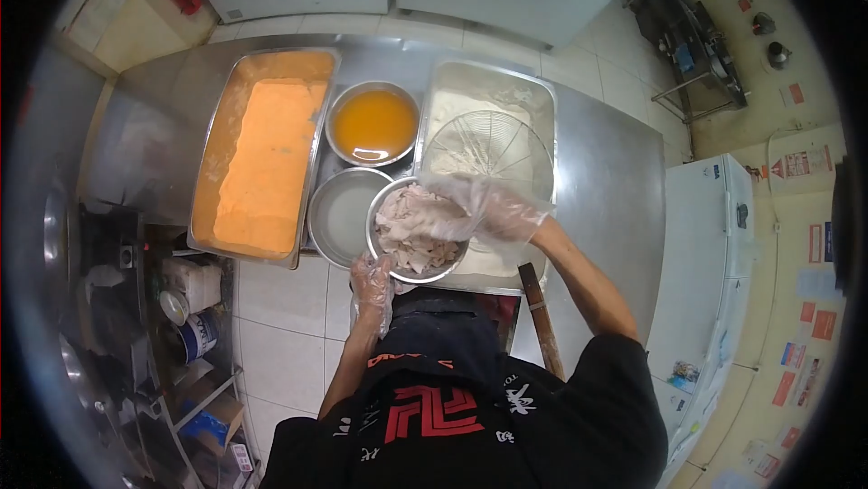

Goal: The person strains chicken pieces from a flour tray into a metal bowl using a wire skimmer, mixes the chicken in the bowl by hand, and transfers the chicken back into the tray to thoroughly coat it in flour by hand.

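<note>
A steel bowl (376,244) heaped with pale sliced raw meat (420,229) stands at the table's near edge, tilted over the flour tray's left rim. My left hand (372,281), in a clear plastic glove, grips the bowl's near left rim. My right hand (506,209), gloved as well, reaches across the bowl's right side with its fingertips over the meat; motion blurs the fingers. Beneath and beyond it, a wire skimmer (493,141) lies in the steel tray of pale flour (452,109). Its wooden handle (541,322) sticks out toward me.
Left of the bowl sits a bowl of cloudy liquid (342,218), with a bowl of orange liquid (372,123) behind it. A deep tray of orange powder (267,164) fills the table's left part. Shelving (199,371) stands at lower left, a white fridge (701,254) at right.
</note>
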A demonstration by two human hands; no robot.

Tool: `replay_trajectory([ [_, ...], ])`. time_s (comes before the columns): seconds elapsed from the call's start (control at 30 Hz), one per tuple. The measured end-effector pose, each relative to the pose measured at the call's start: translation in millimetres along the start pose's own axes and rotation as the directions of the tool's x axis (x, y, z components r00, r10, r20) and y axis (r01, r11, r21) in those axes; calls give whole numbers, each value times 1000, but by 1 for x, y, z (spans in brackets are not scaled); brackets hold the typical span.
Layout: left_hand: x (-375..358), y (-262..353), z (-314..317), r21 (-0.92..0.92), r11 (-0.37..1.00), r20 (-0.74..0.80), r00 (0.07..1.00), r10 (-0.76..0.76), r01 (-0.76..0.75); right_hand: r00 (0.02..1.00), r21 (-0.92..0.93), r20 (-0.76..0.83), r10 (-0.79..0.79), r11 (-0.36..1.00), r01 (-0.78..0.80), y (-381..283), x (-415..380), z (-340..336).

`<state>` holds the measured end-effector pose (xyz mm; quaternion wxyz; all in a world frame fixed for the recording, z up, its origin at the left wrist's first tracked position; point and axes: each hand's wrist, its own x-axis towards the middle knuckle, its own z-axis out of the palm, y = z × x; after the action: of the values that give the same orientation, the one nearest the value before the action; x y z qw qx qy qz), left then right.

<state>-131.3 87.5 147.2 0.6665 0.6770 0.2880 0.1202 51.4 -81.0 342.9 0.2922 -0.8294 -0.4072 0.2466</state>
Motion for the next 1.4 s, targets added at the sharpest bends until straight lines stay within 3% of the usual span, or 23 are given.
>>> replay_trajectory([
  [0.07, -14, 59, 17, -307, 891, 17, 938, -345, 333, 991, 68, 12, 134, 989, -135, 3, -11, -19],
  [0.13, -11, 37, 9, -300, 909, 77, 957, -279, 289, 946, 433, -170, 275, 884, -179, 92, -20, 5],
  [0.17, -14, 40, 10, -329, 896, 92, 954, -284, 298, 940, 37, -168, 297, 955, -295, 166, -24, 39],
  [0.2, -17, 41, 10, -357, 882, 109, 951, -288, 308, 931, -365, -180, 316, 858, -362, 219, -26, 68],
  [0.27, -18, 40, 2, -372, 875, 47, 948, -316, 310, 959, -378, -21, 282, 886, -269, 212, -41, 100],
  [0.37, -18, 61, -14, -434, 787, 153, 896, -416, 439, 887, -392, -48, 458, 809, -439, 199, -45, 131],
  [0.43, -20, 59, -22, -483, 771, 131, 905, -405, 415, 971, -450, -172, 166, 864, -227, 272, -53, 178],
  [0.53, -19, 51, -34, -516, 773, 75, 919, -388, 368, 950, -493, -61, 308, 818, -297, 206, -26, 126],
  [0.6, -16, 37, -48, -350, 862, 98, 930, -355, 366, 875, 14, -179, 450, 890, -455, 98, -9, 69],
  [0.63, -17, 32, -49, -391, 847, 75, 929, -361, 360, 870, 15, -182, 458, 886, -463, 63, -8, 58],
  [0.7, -17, 32, -53, -348, 881, 126, 947, -296, 322, 897, 456, -148, 416, 834, -311, 19, -10, 51],
  [0.77, -12, 33, -55, -326, 904, 190, 956, -223, 276, 912, 446, -273, 306, 880, -162, 1, -18, 68],
  [0.8, -13, 33, -56, -326, 903, 213, 952, -218, 280, 913, 410, -373, 168, 912, 0, -7, -22, 75],
  [0.83, -13, 33, -56, -323, 910, 217, 957, -195, 259, 907, 399, -383, 176, 917, -10, -8, -33, 72],
  [0.9, -10, 23, -64, -329, 908, 253, 951, -180, 260, 740, 12, -325, 589, 785, -619, 0, -74, 52],
  [0.97, -8, 18, -73, -342, 899, 288, 941, -177, 274, 444, -279, -464, 767, 349, -895, -26, -107, 50],
  [1.0, -8, 15, -76, -347, 894, 316, 933, -172, 283, 409, -362, -398, 821, 269, -892, -32, -135, 57],
  [1.03, -10, 11, -82, -393, 863, 337, 923, -186, 317, 433, -485, -102, 896, 335, -808, 19, -192, 78],
  [1.07, -9, 9, -87, -400, 859, 350, 919, -180, 320, 307, -11, 95, 947, 309, -951, 27, -222, 110],
  [1.1, -7, 8, -92, -345, 879, 368, 909, -197, 330, 271, 441, 322, 907, 110, -891, 24, -243, 131],
  [1.2, -4, 4, -103, -322, 877, 408, 888, -211, 356, 390, 621, 216, 895, 182, -762, -37, -230, 149],
  [1.3, -5, 2, -113, -372, 858, 423, 888, -182, 353, 296, 828, 145, 944, 48, -559, -89, -203, 154],
  [1.4, -7, 20, -126, -239, 963, 372, 928, -29, 126, 208, 790, -85, 974, 193, -582, -92, -211, 169],
])
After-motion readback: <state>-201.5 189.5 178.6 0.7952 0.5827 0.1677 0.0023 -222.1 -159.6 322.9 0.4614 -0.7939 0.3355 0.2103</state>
